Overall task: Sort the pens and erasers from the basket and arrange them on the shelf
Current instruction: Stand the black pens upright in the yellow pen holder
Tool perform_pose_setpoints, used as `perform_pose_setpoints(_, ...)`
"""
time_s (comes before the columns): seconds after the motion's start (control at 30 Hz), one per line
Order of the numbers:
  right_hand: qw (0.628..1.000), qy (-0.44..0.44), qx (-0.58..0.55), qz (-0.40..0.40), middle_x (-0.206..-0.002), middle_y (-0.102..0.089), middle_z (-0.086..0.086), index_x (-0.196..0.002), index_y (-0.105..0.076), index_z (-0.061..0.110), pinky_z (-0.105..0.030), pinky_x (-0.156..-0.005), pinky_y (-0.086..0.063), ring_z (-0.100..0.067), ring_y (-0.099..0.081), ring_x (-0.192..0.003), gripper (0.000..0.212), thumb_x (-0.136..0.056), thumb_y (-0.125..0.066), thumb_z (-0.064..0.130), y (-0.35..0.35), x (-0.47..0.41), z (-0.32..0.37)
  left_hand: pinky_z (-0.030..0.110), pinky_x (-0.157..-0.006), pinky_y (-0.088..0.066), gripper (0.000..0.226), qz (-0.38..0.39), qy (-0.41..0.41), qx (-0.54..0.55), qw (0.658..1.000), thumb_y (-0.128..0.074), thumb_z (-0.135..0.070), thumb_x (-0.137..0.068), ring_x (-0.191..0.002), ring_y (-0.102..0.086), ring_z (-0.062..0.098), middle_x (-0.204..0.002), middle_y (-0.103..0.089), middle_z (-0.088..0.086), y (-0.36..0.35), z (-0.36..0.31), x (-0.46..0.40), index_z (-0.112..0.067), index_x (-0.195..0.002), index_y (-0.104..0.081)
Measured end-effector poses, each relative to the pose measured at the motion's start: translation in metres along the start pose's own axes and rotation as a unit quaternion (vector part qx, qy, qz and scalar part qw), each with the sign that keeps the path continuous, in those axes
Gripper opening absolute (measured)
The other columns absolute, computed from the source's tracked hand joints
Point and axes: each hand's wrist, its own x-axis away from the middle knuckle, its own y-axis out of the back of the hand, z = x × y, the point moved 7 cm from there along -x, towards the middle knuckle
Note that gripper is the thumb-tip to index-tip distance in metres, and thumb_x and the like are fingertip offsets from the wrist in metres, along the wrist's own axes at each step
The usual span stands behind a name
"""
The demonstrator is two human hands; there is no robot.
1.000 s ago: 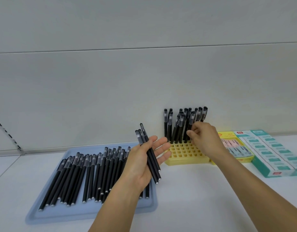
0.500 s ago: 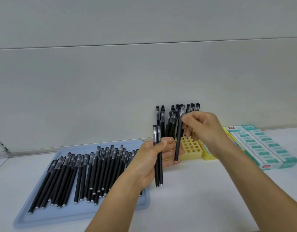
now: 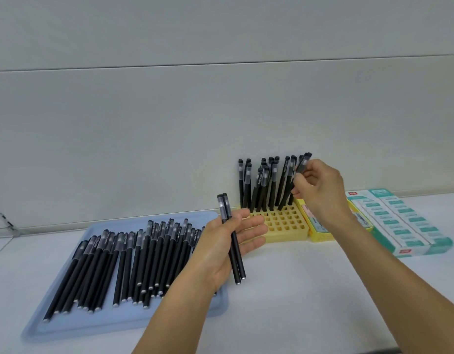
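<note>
Fingers (image 3: pixel 301 178) of my right hand pinch a pen (image 3: pixel 296 175) into the rack (image 3: pixel 284 224); left hand (image 3: pixel 228 241) grips two; most wait on the tray (image 3: pixel 133 320).

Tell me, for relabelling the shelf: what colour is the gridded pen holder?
Yellow: the yellow gridded plastic pen holder shows best in the head view.

A white desk (image 3: pixel 310 290) runs across the lower half of the view, its surface smooth and matte. Behind it stands a pale grey wall (image 3: pixel 220 111), meeting the desk along a straight line. One thin horizontal seam (image 3: pixel 220 65) crosses the wall in its upper part. At the far left edge, a slanted strip with dark dashed markings (image 3: pixel 1 213) runs down towards the back of the desk; its nature cannot be determined.
</note>
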Motion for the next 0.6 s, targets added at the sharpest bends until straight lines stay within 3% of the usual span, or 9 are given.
perform_pose_setpoints(0.23,0.993,0.058,0.095,0.025,-0.083,-0.064,-0.002,-0.102,-0.057,0.015,-0.045,-0.073,-0.057,-0.022,-0.066,-0.075,0.009,-0.093,-0.054,0.017,-0.014,-0.004,0.004,0.037,-0.074,-0.061,0.025,-0.004,-0.008,-0.003,1.000,-0.043,-0.014,-0.103,-0.095,-0.072,0.031,-0.103,-0.073,0.019,0.001,-0.004,0.000,-0.001,-0.119,-0.056)
perform_pose_setpoints(0.4,0.987,0.019,0.135,0.089,-0.080,-0.065,-0.005,-0.089,-0.059,0.012,-0.044,-0.072,-0.058,-0.019,-0.067,-0.071,0.005,-0.093,-0.057,0.012,-0.027,0.000,-0.002,0.037,-0.074,-0.061,0.025,-0.003,-0.008,0.002,1.000,-0.043,-0.016,-0.103,-0.096,-0.071,0.031,-0.104,-0.073,0.019,0.000,-0.004,0.000,-0.001,-0.118,-0.057)
perform_pose_setpoints(0.5,0.979,-0.001,0.205,0.015,-0.085,-0.059,0.004,-0.104,-0.058,0.016,-0.035,-0.068,-0.049,-0.015,-0.059,-0.077,0.019,-0.091,-0.063,0.029,-0.012,0.006,0.001,0.038,-0.078,-0.060,0.027,-0.013,-0.015,0.018,1.000,-0.047,-0.018,-0.102,-0.101,-0.070,0.028,-0.110,-0.072,0.017,0.003,-0.004,0.000,0.000,-0.115,-0.062)
perform_pose_setpoints(0.57,0.986,0.011,0.164,-0.023,-0.081,-0.057,0.009,-0.098,-0.058,0.020,-0.031,-0.063,-0.042,-0.010,-0.055,-0.073,0.020,-0.088,-0.063,0.036,-0.004,0.021,0.015,0.040,-0.081,-0.059,0.026,-0.020,-0.025,0.027,0.999,-0.053,-0.018,-0.099,-0.109,-0.067,0.023,-0.115,-0.070,0.011,0.003,-0.004,-0.002,0.000,-0.111,-0.068)
perform_pose_setpoints(0.6,0.995,0.015,0.098,0.020,-0.079,-0.061,0.008,-0.092,-0.062,0.021,-0.029,-0.063,-0.044,-0.008,-0.057,-0.072,0.015,-0.087,-0.064,0.035,-0.011,0.030,0.023,0.041,-0.083,-0.059,0.026,-0.017,-0.031,0.026,0.999,-0.055,-0.019,-0.098,-0.111,-0.065,0.021,-0.117,-0.070,0.008,0.000,-0.004,-0.004,-0.002,-0.111,-0.070)
